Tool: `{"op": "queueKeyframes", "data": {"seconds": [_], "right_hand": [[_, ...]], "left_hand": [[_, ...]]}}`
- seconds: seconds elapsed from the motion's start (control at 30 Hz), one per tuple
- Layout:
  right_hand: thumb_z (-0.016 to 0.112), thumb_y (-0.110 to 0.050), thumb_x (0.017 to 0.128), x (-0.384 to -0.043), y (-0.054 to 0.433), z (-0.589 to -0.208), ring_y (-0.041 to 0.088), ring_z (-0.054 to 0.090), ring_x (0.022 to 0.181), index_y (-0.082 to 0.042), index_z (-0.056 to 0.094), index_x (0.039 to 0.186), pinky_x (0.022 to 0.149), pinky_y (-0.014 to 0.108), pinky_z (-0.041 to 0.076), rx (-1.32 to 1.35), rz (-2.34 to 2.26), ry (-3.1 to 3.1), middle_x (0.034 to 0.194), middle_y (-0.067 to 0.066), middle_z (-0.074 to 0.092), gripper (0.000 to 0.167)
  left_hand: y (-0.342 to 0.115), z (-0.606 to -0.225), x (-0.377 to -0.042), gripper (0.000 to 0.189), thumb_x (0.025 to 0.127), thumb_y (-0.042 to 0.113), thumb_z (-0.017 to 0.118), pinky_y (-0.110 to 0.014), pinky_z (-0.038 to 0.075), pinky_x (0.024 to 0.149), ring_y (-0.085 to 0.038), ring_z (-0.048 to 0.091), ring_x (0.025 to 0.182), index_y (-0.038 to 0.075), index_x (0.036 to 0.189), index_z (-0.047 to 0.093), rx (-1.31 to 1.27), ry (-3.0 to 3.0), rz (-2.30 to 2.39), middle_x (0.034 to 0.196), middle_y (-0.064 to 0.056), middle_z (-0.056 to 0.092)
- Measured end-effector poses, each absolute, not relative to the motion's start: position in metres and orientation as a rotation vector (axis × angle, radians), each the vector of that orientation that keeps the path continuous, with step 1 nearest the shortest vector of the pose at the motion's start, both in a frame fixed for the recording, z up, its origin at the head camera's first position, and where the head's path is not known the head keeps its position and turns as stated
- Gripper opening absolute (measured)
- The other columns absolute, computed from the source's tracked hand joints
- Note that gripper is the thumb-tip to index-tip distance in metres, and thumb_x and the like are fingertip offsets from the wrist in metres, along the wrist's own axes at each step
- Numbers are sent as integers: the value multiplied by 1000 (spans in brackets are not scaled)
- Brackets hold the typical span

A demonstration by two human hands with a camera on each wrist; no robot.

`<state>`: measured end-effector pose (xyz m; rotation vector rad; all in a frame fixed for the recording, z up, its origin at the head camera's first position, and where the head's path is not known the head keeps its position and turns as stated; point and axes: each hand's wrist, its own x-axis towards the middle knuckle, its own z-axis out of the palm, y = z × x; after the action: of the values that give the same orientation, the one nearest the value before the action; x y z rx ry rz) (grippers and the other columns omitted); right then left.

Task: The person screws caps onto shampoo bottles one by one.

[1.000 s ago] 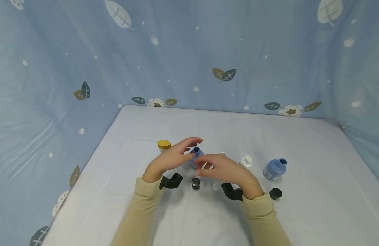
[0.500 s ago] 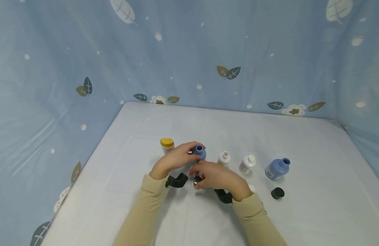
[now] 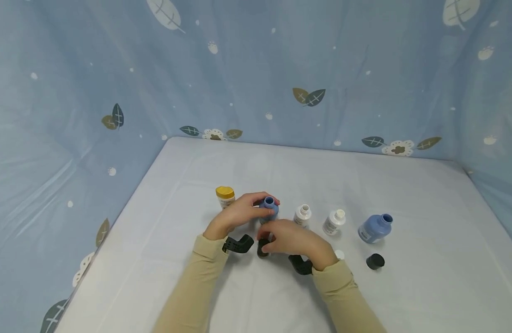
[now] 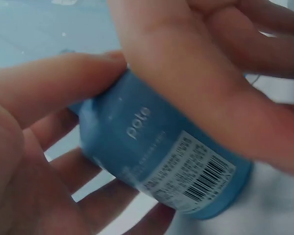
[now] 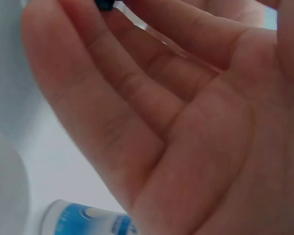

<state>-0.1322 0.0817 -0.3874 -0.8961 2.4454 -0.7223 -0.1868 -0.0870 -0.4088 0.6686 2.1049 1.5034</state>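
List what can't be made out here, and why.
Left wrist: gripped blue bottle, fine label print blurred.
Head: small white object, partly hidden by right sleeve.
Head: yellow-capped bottle, lower part hidden by left hand.
Right wrist: blue-and-white container, cut off by bottom edge.
Right wrist: black cap, cut off by top edge.

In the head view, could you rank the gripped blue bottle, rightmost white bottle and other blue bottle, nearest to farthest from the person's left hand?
1. Gripped blue bottle: in the left hand.
2. Rightmost white bottle: off to the right.
3. Other blue bottle: farther right.
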Motion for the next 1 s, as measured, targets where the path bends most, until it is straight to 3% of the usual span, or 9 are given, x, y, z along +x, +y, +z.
{"op": "queueKeyframes", "data": {"seconds": [0.17, 0.33, 0.53, 0.67, 0.87, 1.0], "right_hand": [[62, -20, 83, -132, 88, -379, 6, 53, 76, -15, 64, 104, 66, 25, 43, -858, -777, 2406, 95, -10, 60, 22], [58, -20, 85, -130, 95, -365, 5, 52, 77, -17, 63, 107, 67, 25, 43, -863, -847, 2472, 98, -11, 57, 23], [54, -20, 86, -124, 104, -345, 5, 54, 81, -23, 60, 108, 69, 27, 44, -712, -1007, 2592, 99, -14, 53, 23], [55, -24, 87, -123, 108, -340, 5, 54, 85, -27, 58, 110, 72, 27, 45, -650, -1097, 2689, 103, -15, 52, 23], [56, -25, 88, -129, 103, -347, 6, 56, 88, -20, 53, 120, 71, 26, 47, -594, -1231, 2913, 106, -8, 51, 33], [57, -23, 87, -131, 94, -356, 9, 57, 88, -16, 53, 118, 68, 28, 49, -579, -1328, 3031, 107, -3, 52, 32]], "left_hand": [[-86, -417, -190, 37, 83, 33, 62, -34, 40, 87, -14, 48, 106, 15, 116, 57, 656, 2002, 1566, 118, 2, 54], [-86, -424, -191, 32, 86, 25, 61, -35, 41, 86, -17, 50, 105, 15, 115, 56, 664, 1924, 1629, 120, -6, 53], [-87, -430, -190, 29, 86, 25, 60, -33, 39, 87, -17, 51, 103, 21, 114, 56, 615, 1951, 1648, 112, 0, 56], [-87, -424, -185, 30, 87, 20, 58, -32, 38, 87, -19, 49, 101, 16, 116, 55, 619, 1951, 1681, 111, -1, 56], [-83, -406, -176, 25, 88, 19, 56, -32, 38, 87, -22, 48, 101, 12, 112, 55, 703, 2049, 1635, 109, 0, 55], [-84, -409, -175, 32, 89, 22, 56, -33, 38, 90, -22, 48, 105, 13, 119, 53, 707, 2069, 1616, 114, 0, 54]]}}
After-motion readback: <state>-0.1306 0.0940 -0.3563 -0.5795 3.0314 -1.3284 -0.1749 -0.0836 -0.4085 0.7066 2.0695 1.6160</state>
